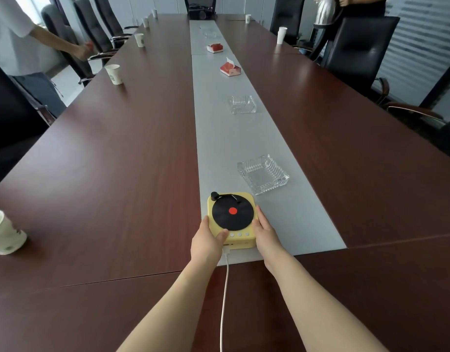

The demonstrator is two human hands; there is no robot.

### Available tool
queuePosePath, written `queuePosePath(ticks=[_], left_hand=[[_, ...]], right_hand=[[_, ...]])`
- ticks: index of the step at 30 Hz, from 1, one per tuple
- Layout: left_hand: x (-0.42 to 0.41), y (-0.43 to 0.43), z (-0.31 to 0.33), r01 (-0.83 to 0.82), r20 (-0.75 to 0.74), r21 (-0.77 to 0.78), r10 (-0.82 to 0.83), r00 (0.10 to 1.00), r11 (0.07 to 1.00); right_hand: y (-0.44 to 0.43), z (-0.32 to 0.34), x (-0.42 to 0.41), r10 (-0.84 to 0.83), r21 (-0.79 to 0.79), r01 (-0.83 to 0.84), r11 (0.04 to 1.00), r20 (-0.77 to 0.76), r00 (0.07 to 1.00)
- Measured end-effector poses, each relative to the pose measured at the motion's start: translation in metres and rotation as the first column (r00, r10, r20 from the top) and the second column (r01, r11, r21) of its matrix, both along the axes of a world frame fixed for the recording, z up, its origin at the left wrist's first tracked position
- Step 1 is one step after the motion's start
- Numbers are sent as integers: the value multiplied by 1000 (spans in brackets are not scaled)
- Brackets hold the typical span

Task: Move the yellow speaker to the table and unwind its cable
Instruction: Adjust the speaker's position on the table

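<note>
The yellow speaker (pixel 231 219), shaped like a small record player with a black disc and red centre, rests on the grey centre strip (pixel 244 138) of the long brown table (pixel 104 174). My left hand (pixel 206 241) grips its left side with the thumb on top. My right hand (pixel 266 233) holds its right side. A white cable (pixel 225 288) is plugged into the speaker's near face and runs straight toward me across the table, out of the bottom of the view.
A glass ashtray (pixel 263 174) sits just beyond the speaker, another ashtray (pixel 241 104) farther along, then two red tissue boxes (pixel 230 68). A paper cup (pixel 4 232) stands at the near left. Other cups, office chairs and two people line the table's sides.
</note>
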State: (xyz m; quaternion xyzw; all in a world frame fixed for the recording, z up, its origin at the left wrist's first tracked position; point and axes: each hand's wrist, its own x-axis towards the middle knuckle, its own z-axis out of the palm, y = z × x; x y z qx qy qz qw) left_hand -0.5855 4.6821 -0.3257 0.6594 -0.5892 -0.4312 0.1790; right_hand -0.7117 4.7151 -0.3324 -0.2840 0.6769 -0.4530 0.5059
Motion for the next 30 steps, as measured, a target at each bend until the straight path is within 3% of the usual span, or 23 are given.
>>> queuePosePath(ticks=[30], left_hand=[[3, 0, -1, -11, -33, 3, 11, 999, 1000]], right_hand=[[-1, -4, 0, -3, -11, 3, 1000, -4, 1000]])
